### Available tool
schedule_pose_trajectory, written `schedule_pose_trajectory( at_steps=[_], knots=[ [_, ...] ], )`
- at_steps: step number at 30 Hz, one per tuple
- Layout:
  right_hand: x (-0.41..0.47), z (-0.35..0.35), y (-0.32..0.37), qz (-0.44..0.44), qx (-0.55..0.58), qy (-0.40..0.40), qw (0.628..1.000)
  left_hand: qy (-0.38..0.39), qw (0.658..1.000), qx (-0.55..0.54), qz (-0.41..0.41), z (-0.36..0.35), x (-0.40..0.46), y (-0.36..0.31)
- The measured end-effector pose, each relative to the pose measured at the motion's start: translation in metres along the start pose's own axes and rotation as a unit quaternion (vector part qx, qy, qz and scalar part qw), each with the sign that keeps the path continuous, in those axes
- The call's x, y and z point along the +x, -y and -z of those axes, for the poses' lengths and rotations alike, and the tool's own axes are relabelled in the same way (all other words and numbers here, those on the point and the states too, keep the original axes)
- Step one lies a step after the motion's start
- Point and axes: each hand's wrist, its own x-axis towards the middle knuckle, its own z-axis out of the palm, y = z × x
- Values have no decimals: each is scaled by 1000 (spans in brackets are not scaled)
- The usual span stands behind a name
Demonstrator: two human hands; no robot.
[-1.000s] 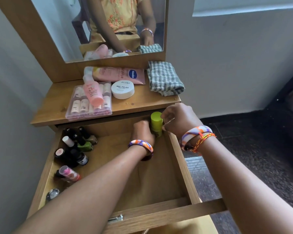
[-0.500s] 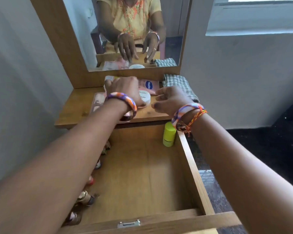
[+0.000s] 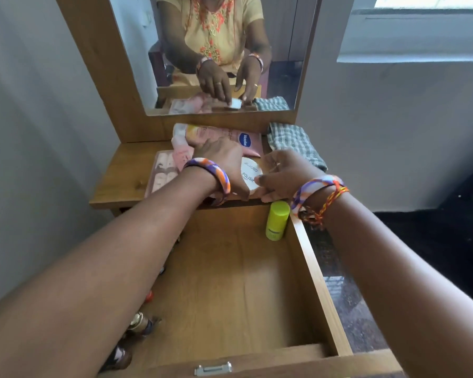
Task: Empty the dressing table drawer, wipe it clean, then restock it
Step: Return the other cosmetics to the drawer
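Grey walls enclose a wooden dressing table [image 3: 115, 186] with a framed mirror [image 3: 224, 50] at its back. Below the tabletop, the drawer [image 3: 230, 282] stands pulled out, its floor largely bare. A lime-green bottle [image 3: 277, 220] stands upright in the far right corner of the drawer, against the right wall. Several small nail polish bottles [image 3: 138, 323] lie along the left side, mostly hidden by the left forearm.

On the tabletop: a folded checked cloth [image 3: 295, 145] at the right rear, a pink lotion tube [image 3: 230, 136] lying flat by the mirror base, and a clear pack of small bottles [image 3: 163, 173] at the left.

Both hands are over the front edge of the tabletop. The left hand [image 3: 221, 162] and right hand [image 3: 284, 173] hold a round white jar [image 3: 250, 174] between them, fingers curled round its sides. Each wrist carries a coloured bangle.
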Motion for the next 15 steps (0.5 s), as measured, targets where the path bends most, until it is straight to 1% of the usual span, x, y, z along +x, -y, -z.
schedule_pose_trajectory(
  at_steps=[2, 3, 5, 7, 9, 12, 15],
  knots=[
    [-15, 9, -5, -6, -44, 33, 998, -15, 1000, -2, -22, -5, -19, -10],
    [-21, 14, -7, -4, -89, 48, 995, -11, 1000, -8, -26, -8, -28, -15],
    [-31, 24, -13, -11, -156, 89, 984, 10, 999, -25, -31, -18, -45, -23],
    [-37, 28, -21, -30, -185, 123, 975, 37, 997, -60, -28, -30, -61, -31],
    [-40, 26, -31, -38, -203, 133, 969, 92, 993, -69, -15, -48, -73, -38],
    [-43, 16, -45, -42, -192, 137, 971, 177, 982, -58, -10, -82, -86, -46],
    [-50, 2, -52, -33, -219, 156, 963, 223, 972, -66, -33, -110, -94, -49]
  ],
)
